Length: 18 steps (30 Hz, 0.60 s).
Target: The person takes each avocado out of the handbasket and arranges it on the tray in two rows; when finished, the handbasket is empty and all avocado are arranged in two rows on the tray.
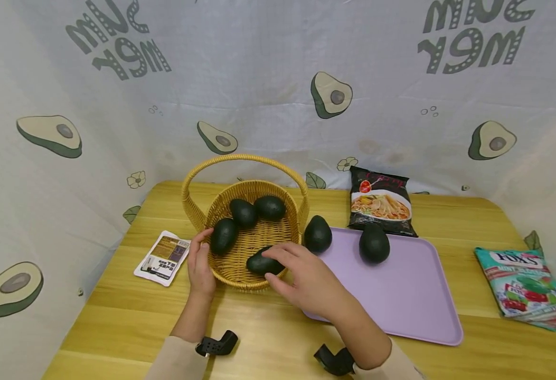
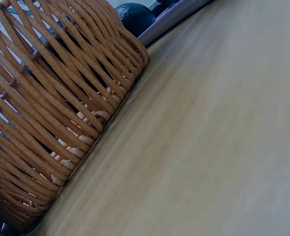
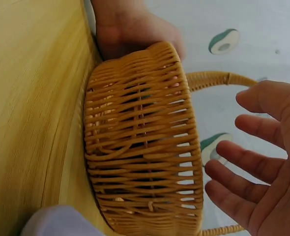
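Avocado (image 1: 255, 265) down in the near part of the wicker basket (image 1: 251, 245), and right above it comes the right hand (image 1: 308, 274), fingers loosely spread, gripping nothing! Over on the basket's left flank, the left hand (image 1: 201, 266) lies against the wicker, fingers extended up to the rim. Three more avocados (image 1: 224, 236) share the basket, one on the left, two side by side at the back. Handle arching high over the lot! Just right of it, the lilac tray (image 1: 387, 295): one avocado (image 1: 374, 244) sits near its far edge, another (image 1: 318, 234) at its far left corner, close by the basket. Behind the tray, a black noodle packet (image 1: 380, 203); well off right, a FOX'S candy bag (image 1: 527, 287); left of the basket, a small pouch (image 1: 162, 258) flat on the wooden tabletop (image 1: 258, 332). Avocado-print cloth (image 1: 258, 79) hangs behind it all.
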### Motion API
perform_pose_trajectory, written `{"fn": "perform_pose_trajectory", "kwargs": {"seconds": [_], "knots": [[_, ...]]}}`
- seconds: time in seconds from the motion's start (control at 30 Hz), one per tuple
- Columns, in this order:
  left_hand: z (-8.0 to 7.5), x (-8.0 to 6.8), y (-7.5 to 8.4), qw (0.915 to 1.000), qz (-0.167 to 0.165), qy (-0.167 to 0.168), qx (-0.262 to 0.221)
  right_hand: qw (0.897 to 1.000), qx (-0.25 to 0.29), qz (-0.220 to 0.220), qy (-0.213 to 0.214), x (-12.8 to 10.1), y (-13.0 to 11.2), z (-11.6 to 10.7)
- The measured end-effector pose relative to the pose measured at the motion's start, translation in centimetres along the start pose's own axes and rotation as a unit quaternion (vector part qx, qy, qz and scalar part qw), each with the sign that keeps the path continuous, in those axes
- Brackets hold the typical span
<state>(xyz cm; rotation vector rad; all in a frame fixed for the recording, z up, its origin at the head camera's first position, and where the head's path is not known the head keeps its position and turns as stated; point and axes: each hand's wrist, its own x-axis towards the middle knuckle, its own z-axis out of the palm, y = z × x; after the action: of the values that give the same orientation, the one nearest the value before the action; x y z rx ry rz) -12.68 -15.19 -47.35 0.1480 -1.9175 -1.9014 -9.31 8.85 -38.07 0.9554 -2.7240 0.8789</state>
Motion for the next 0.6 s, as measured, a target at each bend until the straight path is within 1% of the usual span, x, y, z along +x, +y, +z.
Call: {"fn": "perform_pose_trajectory", "kwargs": {"seconds": [0.1,0.23,0.37,0.6], "knots": [[0.0,-0.1,0.0,1.0,0.004,0.0,0.0,1.0,-0.018,-0.016,-0.003,0.7,0.0,0.3],[0.0,-0.1,0.0,1.0,0.01,-0.001,-0.001,0.999,-0.044,-0.017,-0.027,1.7,-0.2,0.6],[0.0,-0.1,0.0,1.0,0.009,-0.002,-0.002,0.996,-0.067,-0.001,-0.058,2.6,-0.3,1.0],[-0.1,0.0,-0.1,0.9999,0.006,-0.007,-0.006,0.991,-0.068,0.049,-0.106,4.0,-0.3,1.8]]}}
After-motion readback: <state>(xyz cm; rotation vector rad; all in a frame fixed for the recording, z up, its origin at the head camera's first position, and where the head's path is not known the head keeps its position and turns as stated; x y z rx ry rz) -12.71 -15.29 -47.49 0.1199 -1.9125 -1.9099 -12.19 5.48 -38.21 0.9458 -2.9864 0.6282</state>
